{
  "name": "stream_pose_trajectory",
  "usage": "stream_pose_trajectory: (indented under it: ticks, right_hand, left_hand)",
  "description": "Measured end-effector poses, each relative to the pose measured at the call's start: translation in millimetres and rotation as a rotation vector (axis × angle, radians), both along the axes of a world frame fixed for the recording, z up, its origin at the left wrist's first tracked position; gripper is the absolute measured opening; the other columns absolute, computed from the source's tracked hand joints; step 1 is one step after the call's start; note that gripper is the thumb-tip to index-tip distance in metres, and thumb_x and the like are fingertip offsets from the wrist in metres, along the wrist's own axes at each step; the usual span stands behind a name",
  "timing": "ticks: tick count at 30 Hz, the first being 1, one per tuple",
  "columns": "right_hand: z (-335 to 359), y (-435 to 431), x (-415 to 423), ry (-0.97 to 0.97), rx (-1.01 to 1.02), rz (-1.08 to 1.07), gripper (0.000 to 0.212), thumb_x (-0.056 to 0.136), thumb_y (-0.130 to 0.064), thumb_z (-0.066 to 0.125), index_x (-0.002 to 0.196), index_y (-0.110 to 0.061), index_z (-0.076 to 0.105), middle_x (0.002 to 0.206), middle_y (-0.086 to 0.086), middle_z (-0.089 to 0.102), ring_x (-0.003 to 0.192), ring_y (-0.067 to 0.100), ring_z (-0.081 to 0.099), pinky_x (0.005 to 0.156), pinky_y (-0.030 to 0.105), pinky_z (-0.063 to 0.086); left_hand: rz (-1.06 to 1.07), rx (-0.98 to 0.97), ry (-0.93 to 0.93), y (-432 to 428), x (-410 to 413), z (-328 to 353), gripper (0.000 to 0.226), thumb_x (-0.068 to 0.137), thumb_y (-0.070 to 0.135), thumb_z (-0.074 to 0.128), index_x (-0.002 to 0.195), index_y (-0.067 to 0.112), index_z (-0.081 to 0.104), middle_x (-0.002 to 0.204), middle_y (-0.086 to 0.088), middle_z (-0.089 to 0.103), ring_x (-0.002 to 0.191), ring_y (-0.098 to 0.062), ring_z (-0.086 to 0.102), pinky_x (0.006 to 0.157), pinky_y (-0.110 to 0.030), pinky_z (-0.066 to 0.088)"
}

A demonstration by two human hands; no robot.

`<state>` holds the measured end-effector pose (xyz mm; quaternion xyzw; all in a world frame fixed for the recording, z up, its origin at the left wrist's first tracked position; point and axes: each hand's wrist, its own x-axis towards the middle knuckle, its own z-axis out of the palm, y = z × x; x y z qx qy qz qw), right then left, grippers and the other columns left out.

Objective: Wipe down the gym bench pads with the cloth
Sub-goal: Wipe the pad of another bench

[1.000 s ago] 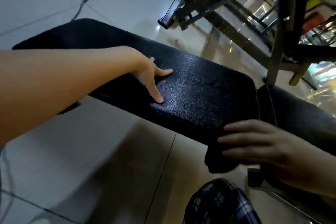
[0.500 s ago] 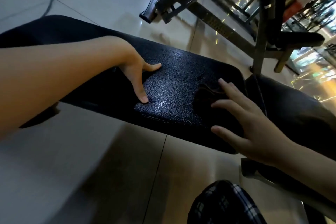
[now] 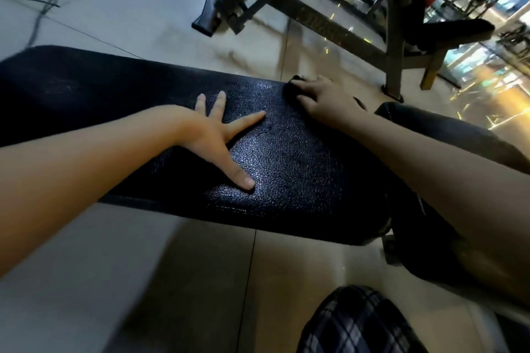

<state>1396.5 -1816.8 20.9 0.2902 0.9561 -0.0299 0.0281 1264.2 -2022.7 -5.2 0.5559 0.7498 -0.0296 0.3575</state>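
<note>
The left hand (image 3: 212, 135) lies flat on the middle of the bench pad (image 3: 301, 175), the right hand (image 3: 324, 100) rests on the cloth (image 3: 291, 88) at the pad's far edge, a second pad (image 3: 444, 129) sits just to the right, and a metal frame (image 3: 393, 37) stands on the floor (image 3: 143, 266) behind.

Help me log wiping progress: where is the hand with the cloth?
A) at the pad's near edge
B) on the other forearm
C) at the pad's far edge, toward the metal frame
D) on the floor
C: the right hand presses the cloth at the far edge of the pad, while the left hand lies flat mid-pad.
</note>
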Motion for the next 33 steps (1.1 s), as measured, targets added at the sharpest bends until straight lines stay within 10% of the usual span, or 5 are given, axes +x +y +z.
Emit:
stream_pose_trajectory:
  ticks: [14, 25, 33]
  right_hand:
    - [23.4, -98.8, 120.0, -0.010, -0.194, 0.490, 0.046, 0.094, -0.032, 0.041, 0.138, -0.020, 0.049, 0.149, -0.003, 0.040, 0.144, 0.016, 0.025, 0.118, 0.029, 0.019]
    - [-19.7, -23.3, -75.5, 0.038, -0.059, 0.035, 0.038, 0.098, -0.023, 0.048, 0.135, -0.025, 0.053, 0.138, 0.004, 0.054, 0.126, 0.023, 0.049, 0.101, 0.027, 0.035]
    - [15.4, -86.9, 81.5, -0.037, -0.187, 0.456, 0.046, 0.095, -0.025, 0.045, 0.139, -0.015, 0.049, 0.150, 0.003, 0.038, 0.143, 0.019, 0.026, 0.118, 0.027, 0.014]
  left_hand:
    - [0.030, -0.030, 0.013, 1.1, 3.0, -1.3, 0.153, 0.020, 0.091, 0.054, 0.133, 0.052, -0.041, 0.145, -0.003, -0.051, 0.137, -0.036, -0.039, 0.110, -0.071, -0.010]
    - [0.055, 0.016, 0.015, -1.9, 5.1, -0.6, 0.157, 0.015, 0.091, 0.049, 0.137, 0.047, -0.039, 0.149, -0.001, -0.046, 0.141, -0.034, -0.034, 0.110, -0.068, -0.009]
    - [0.147, 0.003, 0.039, -19.5, -13.1, -1.7, 0.165, 0.022, 0.091, 0.046, 0.149, 0.016, -0.028, 0.155, -0.006, -0.037, 0.145, -0.028, -0.027, 0.118, -0.052, -0.005]
